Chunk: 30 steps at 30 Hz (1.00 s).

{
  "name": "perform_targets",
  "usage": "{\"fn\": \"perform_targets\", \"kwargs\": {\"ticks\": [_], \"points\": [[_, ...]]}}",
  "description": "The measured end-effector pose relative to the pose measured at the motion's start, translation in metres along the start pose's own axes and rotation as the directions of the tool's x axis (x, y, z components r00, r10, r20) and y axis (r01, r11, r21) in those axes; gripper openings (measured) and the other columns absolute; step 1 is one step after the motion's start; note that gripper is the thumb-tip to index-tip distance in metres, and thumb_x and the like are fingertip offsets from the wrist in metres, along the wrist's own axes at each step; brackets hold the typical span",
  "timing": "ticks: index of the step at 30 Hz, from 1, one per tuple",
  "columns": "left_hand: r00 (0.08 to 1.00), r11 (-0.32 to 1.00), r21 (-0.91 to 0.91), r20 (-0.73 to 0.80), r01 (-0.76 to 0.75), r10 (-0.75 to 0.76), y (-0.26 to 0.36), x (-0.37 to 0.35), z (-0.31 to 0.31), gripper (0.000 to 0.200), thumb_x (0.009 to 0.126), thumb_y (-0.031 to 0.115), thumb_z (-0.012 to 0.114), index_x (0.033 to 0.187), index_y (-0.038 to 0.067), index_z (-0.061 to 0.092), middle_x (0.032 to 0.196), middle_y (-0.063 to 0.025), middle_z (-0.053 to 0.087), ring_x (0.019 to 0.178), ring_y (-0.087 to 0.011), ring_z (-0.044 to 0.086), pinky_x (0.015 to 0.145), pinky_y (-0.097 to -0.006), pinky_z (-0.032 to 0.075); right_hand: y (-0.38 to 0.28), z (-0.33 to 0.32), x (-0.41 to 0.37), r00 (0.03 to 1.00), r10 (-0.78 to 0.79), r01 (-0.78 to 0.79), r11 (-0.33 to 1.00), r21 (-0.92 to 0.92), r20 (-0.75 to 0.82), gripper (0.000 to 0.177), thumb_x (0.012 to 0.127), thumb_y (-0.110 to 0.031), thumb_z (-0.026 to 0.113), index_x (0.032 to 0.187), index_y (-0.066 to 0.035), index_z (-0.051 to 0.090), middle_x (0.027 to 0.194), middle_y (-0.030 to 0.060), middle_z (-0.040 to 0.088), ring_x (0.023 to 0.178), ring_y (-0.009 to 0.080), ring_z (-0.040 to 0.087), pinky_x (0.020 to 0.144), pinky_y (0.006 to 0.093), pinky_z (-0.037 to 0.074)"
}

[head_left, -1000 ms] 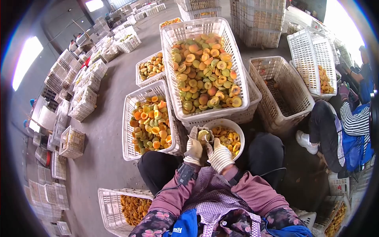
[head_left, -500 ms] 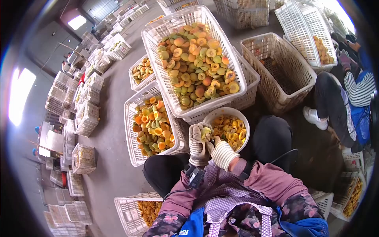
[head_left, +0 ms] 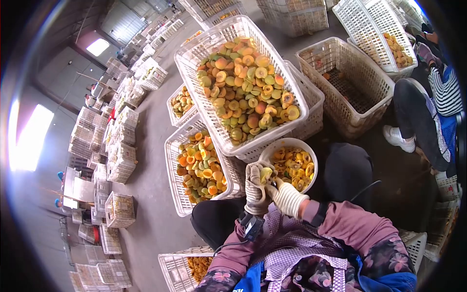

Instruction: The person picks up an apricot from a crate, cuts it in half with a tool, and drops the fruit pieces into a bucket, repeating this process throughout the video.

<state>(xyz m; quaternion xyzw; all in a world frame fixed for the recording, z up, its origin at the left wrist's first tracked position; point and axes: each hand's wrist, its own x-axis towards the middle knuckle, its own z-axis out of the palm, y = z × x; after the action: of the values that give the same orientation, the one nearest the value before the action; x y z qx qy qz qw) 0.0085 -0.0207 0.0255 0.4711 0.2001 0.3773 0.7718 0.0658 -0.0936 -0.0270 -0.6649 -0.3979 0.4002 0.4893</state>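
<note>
Halved fruit (head_left: 265, 174) (pale yellow-green flesh)

One head-worn camera looks forward and steeply down, the left hand (head_left: 256, 187) and right hand (head_left: 287, 197) close beneath it. Its wide lens reaches the crate (head_left: 265, 142) ahead and the floor (head_left: 151, 160) at left; far rows seem warped.

Gloved left hand (head_left: 255, 189) cupping fruit half (head_left: 265, 174), right hand (head_left: 287, 197) touching, bowl (head_left: 287, 143) beside
</note>
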Motion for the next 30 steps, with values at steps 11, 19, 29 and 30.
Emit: {"fn": "perform_targets", "kwargs": {"ticks": [11,19,29,30], "points": [[0.989,0.981,0.132,-0.016,0.145,-0.144,0.001,0.003,-0.007,0.019,0.095,0.025,0.046,0.089,0.007,0.047,0.082,-0.0065,0.053,0.075,-0.0158,0.053,0.071,-0.0297,0.046,-0.052,-0.023,-0.017,0.941,0.328,-0.288,0.907,-0.309,0.085,0.036,0.090,-0.032,0.046,0.104,0.000,0.052,0.100,0.0239,0.059,0.097,0.0321,0.057,0.082,0.0389,0.045],[0.986,0.987,-0.024,-0.048,0.160,-0.161,0.007,-0.005,0.005,0.022,0.095,0.029,0.047,0.091,0.008,0.048,0.083,-0.0062,0.053,0.074,-0.0168,0.054,0.068,-0.0289,0.047,-0.018,-0.006,-0.014,1.000,0.003,-0.012,0.921,-0.388,-0.024,0.042,0.087,-0.028,0.051,0.106,0.009,0.048,0.081,0.0299,0.060,0.083,0.0433,0.060,0.069,0.0437,0.049],[0.939,0.957,0.104,0.190,0.269,-0.285,0.009,0.009,-0.026,0.037,0.083,0.039,0.063,0.075,0.004,0.053,0.067,-0.0061,0.052,0.058,-0.0162,0.051,0.053,-0.0262,0.042,-0.047,-0.004,-0.030,0.979,0.067,-0.126,0.941,0.313,0.191,0.040,0.090,-0.024,0.053,0.123,-0.002,0.047,0.112,0.0083,0.057,0.101,0.0219,0.052,0.092,0.0318,0.040],[0.943,0.954,0.134,0.165,0.269,-0.289,0.009,0.008,-0.025,0.039,0.082,0.041,0.064,0.074,0.004,0.053,0.067,-0.0060,0.052,0.058,-0.0163,0.051,0.053,-0.0258,0.042,-0.043,-0.001,-0.029,0.975,0.074,-0.151,0.913,0.378,0.212,0.038,0.090,-0.023,0.052,0.122,-0.002,0.047,0.112,0.0082,0.057,0.101,0.0219,0.052,0.092,0.0315,0.040]]}}
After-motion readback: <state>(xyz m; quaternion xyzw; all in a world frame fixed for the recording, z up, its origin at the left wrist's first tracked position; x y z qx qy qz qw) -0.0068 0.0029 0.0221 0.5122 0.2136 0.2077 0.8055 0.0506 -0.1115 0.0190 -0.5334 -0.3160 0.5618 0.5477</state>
